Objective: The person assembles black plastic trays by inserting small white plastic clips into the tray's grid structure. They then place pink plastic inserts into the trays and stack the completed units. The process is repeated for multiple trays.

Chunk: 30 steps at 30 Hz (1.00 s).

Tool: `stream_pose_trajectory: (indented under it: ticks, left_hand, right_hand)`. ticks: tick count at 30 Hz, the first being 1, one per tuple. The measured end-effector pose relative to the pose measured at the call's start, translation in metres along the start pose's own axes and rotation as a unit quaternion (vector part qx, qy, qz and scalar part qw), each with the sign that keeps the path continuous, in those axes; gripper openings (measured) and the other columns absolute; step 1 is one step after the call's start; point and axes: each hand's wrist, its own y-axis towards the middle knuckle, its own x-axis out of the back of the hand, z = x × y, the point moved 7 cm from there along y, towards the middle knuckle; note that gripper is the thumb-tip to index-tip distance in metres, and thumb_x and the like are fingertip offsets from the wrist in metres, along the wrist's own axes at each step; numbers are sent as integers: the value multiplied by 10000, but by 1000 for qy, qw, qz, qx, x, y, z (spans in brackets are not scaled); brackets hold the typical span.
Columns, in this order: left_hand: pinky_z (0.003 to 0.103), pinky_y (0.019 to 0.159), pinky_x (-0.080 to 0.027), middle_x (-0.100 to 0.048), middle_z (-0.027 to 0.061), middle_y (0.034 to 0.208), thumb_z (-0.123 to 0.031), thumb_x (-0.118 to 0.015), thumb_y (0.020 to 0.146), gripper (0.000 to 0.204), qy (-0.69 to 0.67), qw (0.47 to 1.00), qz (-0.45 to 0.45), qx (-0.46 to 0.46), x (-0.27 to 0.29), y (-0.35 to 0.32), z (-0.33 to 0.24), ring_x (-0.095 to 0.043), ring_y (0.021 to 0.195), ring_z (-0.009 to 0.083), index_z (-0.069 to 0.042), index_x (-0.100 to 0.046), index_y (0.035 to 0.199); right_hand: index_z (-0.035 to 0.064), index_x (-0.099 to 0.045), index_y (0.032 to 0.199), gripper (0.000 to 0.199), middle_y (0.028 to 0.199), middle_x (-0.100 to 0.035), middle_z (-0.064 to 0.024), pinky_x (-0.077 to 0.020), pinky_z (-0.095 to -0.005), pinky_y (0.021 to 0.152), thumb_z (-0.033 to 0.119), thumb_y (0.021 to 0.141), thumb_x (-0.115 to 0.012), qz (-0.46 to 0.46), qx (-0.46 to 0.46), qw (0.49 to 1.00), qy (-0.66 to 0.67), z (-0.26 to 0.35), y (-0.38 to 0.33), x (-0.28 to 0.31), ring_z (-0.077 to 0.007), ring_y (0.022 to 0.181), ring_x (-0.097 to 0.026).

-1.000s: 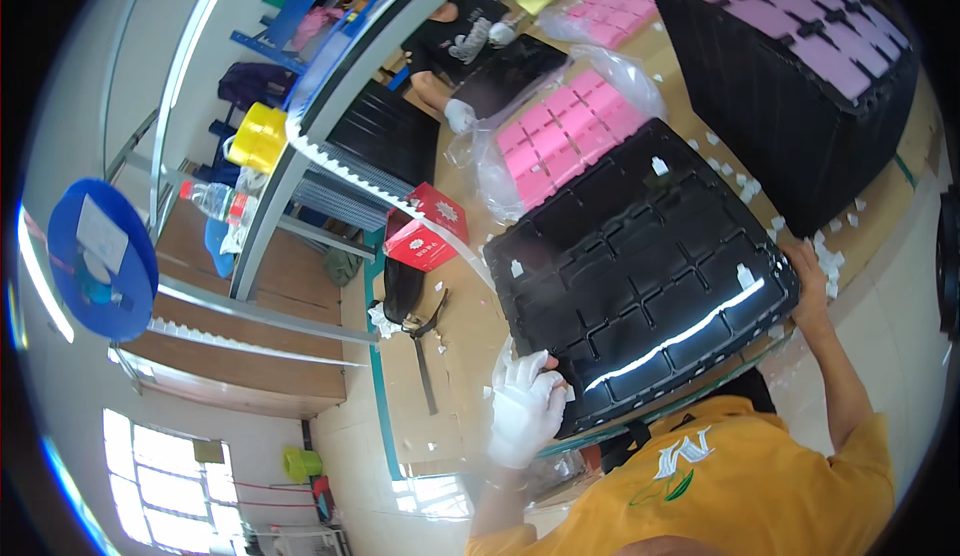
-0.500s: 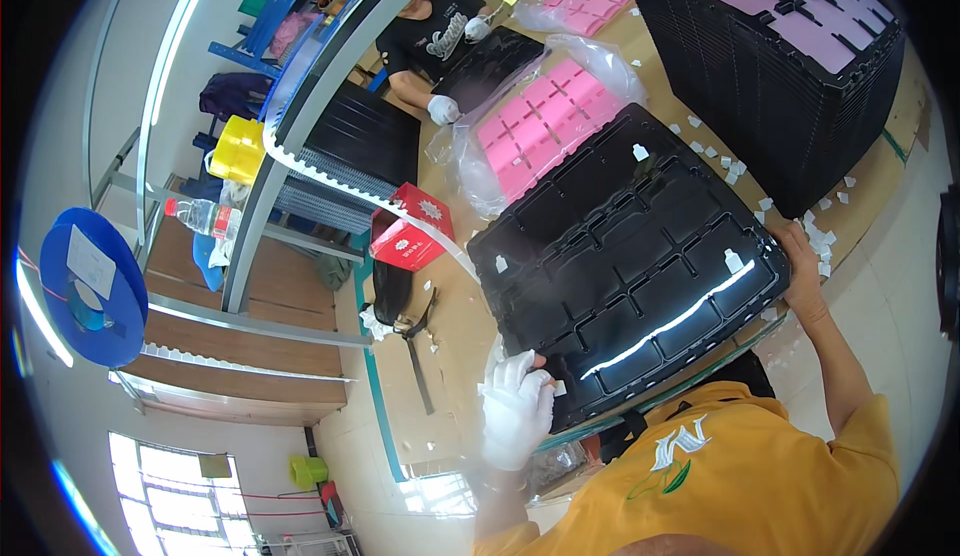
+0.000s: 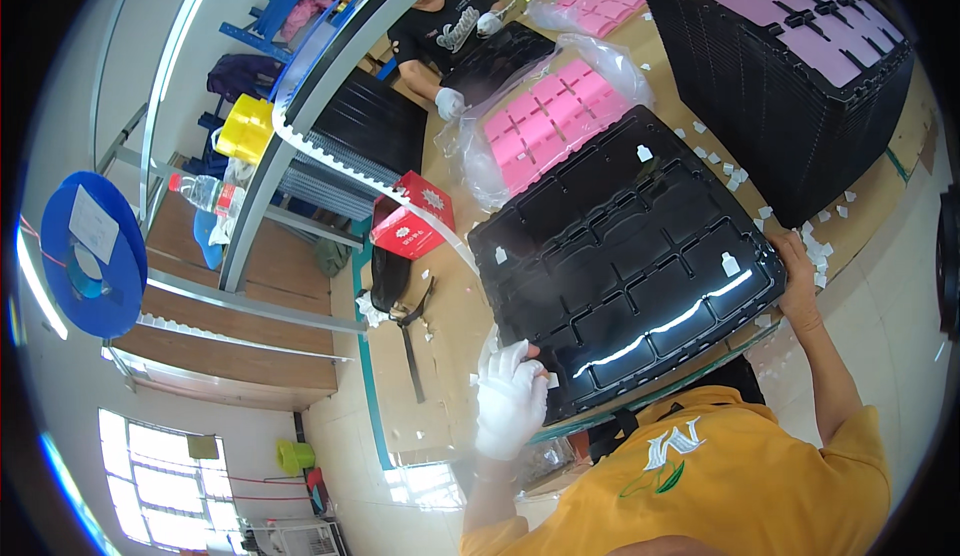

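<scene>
A large black moulded plastic tray (image 3: 625, 246) lies tilted across the table before me, with small white labels (image 3: 729, 263) near its corners. At its lower left corner my left hand (image 3: 510, 401), in a white glove with bare fingertips, is closed in a pinch. A small white label (image 3: 552, 381) shows at the fingertips; whether it also touches the tray I cannot tell. My bare right hand (image 3: 797, 281) is closed round the tray's right edge, its fingertips partly hidden.
A tall stack of black trays with pink sheets (image 3: 780, 86) stands at the right. White scraps (image 3: 815, 246) lie beside it. Pink sheets in plastic (image 3: 550, 121), a red box (image 3: 412, 218) and a white strip (image 3: 350, 181) lie beyond and left. A gloved co-worker (image 3: 450, 104) sits opposite.
The view has shifted slightly. My left hand remains at the tray's lower left corner and my right hand keeps its grip on the right edge.
</scene>
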Motion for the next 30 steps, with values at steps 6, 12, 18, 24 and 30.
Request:
stream_pose_trajectory:
  ticks: [6,12,18,24,30]
  left_hand:
    - [461,840,-440,-603,129,1074,-64,-681,691,161,12,1000,-9,-8,1,2,-1,-559,1017,353,-89,-600,828]
    - [447,834,-433,-600,116,1087,-71,-689,672,183,41,999,-6,-10,3,6,-6,-552,1036,341,-89,-601,831]
    - [466,867,-404,-579,97,1108,-55,-697,699,192,38,999,18,-17,-1,9,-8,-559,1037,304,-65,-576,847]
    - [435,836,-434,-584,72,1106,-80,-682,736,155,72,997,31,0,-1,4,3,-565,1033,289,-80,-595,864]
    - [431,828,-442,-591,66,1108,-127,-682,753,187,97,992,55,55,15,7,-7,-561,1019,288,-116,-666,939]
  right_hand:
    - [0,-607,1106,340,943,-570,-149,-507,-342,780,-80,776,-583,-6,23,1000,-5,3,-1,-1,-310,870,-623]
    - [-1,-610,1101,344,936,-570,-145,-505,-342,778,-68,764,-601,-2,25,1000,-15,5,-1,1,-308,863,-619]
    - [-1,-611,1102,352,948,-583,-149,-508,-340,785,-67,756,-605,1,10,1000,-10,4,0,2,-310,884,-626]
    - [1,-611,1103,330,977,-589,-181,-493,-383,847,-70,787,-548,-13,33,999,-4,-7,-6,-3,-361,964,-608]
    - [-4,-596,1117,365,990,-573,-185,-482,-385,816,-117,793,-474,9,-34,999,16,-12,-8,-3,-370,931,-587]
